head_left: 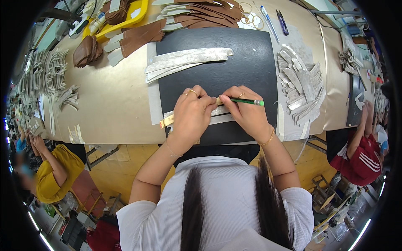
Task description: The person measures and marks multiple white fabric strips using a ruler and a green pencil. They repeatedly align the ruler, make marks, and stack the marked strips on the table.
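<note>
My left hand [191, 113] presses down on a pale wooden ruler-like template [166, 121] that lies over a long silver-grey strip [221, 119] on a black mat [247, 62]. My right hand [247, 111] grips a green pencil [248, 101], its tip hidden between my two hands at the strip. A stack of curved silver-grey strips [186, 58] lies on the mat's far left part.
A heap of silver-grey cut pieces [303, 85] sits right of the mat. Brown leather pieces [201, 14] and a yellow tray [125, 19] lie at the far edge. Grey pieces [46, 73] pile up at left. Other people sit at left [54, 171] and right [360, 154].
</note>
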The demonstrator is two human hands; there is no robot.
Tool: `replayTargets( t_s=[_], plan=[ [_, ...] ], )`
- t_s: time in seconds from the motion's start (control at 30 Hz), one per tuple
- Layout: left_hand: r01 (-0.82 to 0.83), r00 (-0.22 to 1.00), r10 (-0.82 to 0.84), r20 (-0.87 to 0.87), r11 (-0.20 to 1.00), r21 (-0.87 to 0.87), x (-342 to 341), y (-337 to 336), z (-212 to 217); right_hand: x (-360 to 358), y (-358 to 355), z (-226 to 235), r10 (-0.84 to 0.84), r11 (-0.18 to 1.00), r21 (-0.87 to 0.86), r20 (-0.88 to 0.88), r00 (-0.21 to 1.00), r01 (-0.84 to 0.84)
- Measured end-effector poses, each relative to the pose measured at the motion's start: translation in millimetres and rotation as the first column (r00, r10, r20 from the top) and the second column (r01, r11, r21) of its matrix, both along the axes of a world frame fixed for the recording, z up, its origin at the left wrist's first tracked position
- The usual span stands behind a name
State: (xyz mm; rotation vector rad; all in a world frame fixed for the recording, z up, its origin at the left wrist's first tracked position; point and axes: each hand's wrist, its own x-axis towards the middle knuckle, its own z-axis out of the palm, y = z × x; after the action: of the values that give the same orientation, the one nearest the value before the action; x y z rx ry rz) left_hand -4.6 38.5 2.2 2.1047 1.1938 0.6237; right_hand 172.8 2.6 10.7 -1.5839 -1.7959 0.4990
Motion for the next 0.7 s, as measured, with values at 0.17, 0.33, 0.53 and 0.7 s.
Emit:
replayTargets(
  t_s=[0.17, 0.33, 0.53, 0.7],
  plan=[
    [0.006, 1.0, -0.006, 0.012, 1.0, 0.0, -2, -1, -2, 5, 7, 11, -0.05, 0.993, -0.11, -0.198, 0.979, 0.029],
    [0.053, 0.999, -0.053, 0.007, 0.998, -0.033, -6, 2, 0, 22, 55, 5, -0.095, 0.991, 0.078, -0.112, 0.989, 0.104],
    [0.065, 0.998, -0.063, 0.025, 0.993, -0.099, -14, 1, 6, 18, 87, -15, 0.004, 0.991, 0.134, 0.168, 0.986, -0.027],
    [-0.021, 0.996, 0.037, 0.085, 0.983, -0.182, -37, 0, 17, 19, 76, 1, 0.119, 0.993, 0.002, -0.054, 0.991, -0.119]
  ],
)
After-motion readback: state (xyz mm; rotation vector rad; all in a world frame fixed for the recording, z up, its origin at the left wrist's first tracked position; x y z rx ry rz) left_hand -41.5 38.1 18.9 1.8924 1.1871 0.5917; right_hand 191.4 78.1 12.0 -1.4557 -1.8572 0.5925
